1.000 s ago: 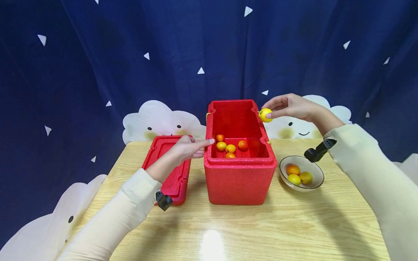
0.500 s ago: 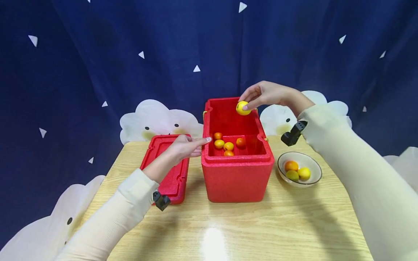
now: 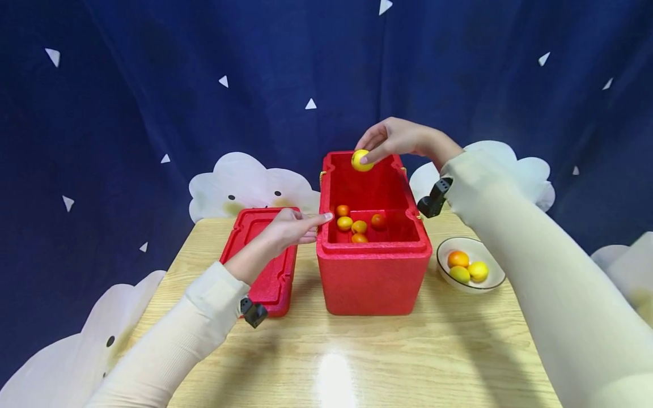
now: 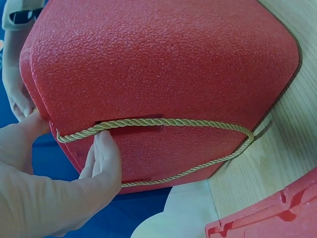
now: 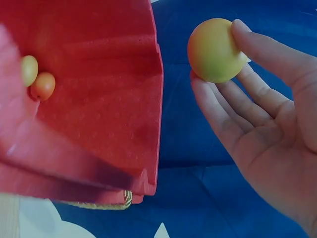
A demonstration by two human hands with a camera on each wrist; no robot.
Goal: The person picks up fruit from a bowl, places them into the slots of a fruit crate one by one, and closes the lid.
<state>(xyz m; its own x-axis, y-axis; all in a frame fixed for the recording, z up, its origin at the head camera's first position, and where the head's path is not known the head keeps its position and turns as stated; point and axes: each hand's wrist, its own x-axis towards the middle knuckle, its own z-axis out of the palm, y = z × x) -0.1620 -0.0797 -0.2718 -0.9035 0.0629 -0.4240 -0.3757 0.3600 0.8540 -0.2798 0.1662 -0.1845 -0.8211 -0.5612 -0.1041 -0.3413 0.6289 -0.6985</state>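
Before navy curtain (image 3: 275,68) | wooden table (image 3: 408,362) | left hand (image 3: 292,228) grips box (image 3: 374,286) | right hand (image 3: 400,137) pinches fruit (image 5: 213,52)

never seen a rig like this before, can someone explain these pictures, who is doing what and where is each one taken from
No machine here: a person is working bare-handed. The wide picture comes from a camera worn on the head, looking forward and down; the other two come from cameras worn on the wrists. On the wooden table stands an open red box with small fruits inside. A red lid lies to its left, and a bowl with three more fruits sits to its right. The left hand grips the side of the box; the right hand pinches a yellow fruit near the box's far end.
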